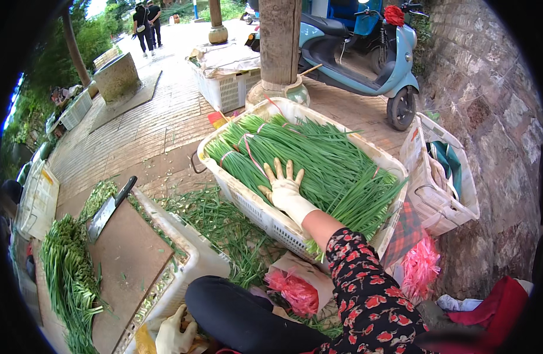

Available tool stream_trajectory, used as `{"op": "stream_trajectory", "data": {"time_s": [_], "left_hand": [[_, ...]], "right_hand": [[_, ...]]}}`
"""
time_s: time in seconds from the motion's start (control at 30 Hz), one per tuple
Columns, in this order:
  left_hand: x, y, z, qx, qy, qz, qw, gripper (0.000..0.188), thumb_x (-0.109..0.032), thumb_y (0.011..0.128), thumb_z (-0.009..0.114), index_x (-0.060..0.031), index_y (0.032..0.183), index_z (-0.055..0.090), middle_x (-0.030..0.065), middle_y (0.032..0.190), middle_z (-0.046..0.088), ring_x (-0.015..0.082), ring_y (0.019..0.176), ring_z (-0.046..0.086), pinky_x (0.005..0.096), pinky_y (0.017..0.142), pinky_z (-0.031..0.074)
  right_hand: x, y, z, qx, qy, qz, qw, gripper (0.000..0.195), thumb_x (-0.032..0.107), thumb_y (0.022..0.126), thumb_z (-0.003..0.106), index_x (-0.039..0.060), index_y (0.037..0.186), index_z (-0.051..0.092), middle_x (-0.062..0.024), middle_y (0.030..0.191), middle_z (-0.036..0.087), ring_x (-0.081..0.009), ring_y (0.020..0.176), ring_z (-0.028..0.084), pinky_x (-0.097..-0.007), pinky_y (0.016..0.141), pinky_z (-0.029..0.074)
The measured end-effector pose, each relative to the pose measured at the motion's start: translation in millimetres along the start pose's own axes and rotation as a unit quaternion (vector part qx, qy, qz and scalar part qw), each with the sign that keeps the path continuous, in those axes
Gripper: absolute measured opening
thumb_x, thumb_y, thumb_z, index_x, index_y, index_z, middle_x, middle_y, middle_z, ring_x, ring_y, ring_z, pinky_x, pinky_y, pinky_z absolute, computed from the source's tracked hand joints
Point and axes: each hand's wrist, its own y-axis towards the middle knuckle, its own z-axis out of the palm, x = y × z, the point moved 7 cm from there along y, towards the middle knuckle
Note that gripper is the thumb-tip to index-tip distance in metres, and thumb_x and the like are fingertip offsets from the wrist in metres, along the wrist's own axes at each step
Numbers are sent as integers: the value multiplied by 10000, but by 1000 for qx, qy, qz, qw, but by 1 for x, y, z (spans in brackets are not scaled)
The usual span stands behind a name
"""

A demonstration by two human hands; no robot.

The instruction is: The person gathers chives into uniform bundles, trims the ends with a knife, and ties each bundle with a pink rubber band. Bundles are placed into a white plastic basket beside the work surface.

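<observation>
A white plastic crate (254, 203) is filled with green leafy stalks (315, 155), like garlic chives, in bundles tied with pink strips. My right hand (285, 188), in a cream glove, lies flat on these bundles with its fingers spread. My left hand (176, 332), also gloved, is low in the view beside my knee, its fingers curled; whether it holds anything is unclear. Left of it, a brown board (125, 256) rests on an upturned-looking white crate (200, 256). On the board's far corner lies a knife (112, 208) with a black handle. Loose greens (68, 265) lie along its left edge.
Cut leaves (236, 230) litter the ground between the crates. Pink plastic strips (293, 292) lie near my knee. A crate holding cloth (448, 177) stands by the stone wall (488, 132). Beyond are a wooden post (279, 44), a blue scooter (364, 66) and two people (146, 26) in the distance.
</observation>
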Motion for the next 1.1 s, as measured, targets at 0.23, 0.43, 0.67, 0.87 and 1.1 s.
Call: {"op": "stream_trajectory", "data": {"time_s": [0.23,0.43,0.67,0.87,1.1], "left_hand": [[22,-17,-8,-19,17,30,999,588,-274,801,641,9,1310,554,229,791,683,384,828,679,423,757,528],[40,-23,-12,-55,-11,76,996,568,-274,810,649,-32,1316,561,263,967,686,403,946,663,428,853,512],[52,-41,-17,-64,-16,62,996,560,-195,814,642,3,1329,547,227,1113,680,320,1051,666,370,917,516],[50,-35,-9,-65,-15,62,996,583,-289,809,629,-23,1323,558,279,1094,656,389,1086,623,414,930,485],[59,-42,-6,-46,-14,-20,999,548,-238,843,628,-76,1360,547,228,1144,671,337,1067,656,387,916,497]], "right_hand": [[19,1,4,48,-39,-9,998,789,610,951,409,274,1583,76,-78,1652,-38,-403,1499,-40,-693,1127,22],[26,-90,-59,51,9,-21,998,777,472,935,549,147,1555,212,-127,1620,185,-380,1483,172,-618,1165,143],[25,-313,11,66,142,-186,970,522,350,908,601,67,1341,533,-197,1413,501,-349,1331,452,-415,1121,351],[-72,-375,112,208,149,-38,966,491,389,909,585,-1,1207,605,-272,1019,674,-416,989,649,-478,875,505],[-95,-400,121,268,92,67,957,557,397,896,602,16,1302,577,-255,1121,663,-368,1093,633,-415,955,493]]}}
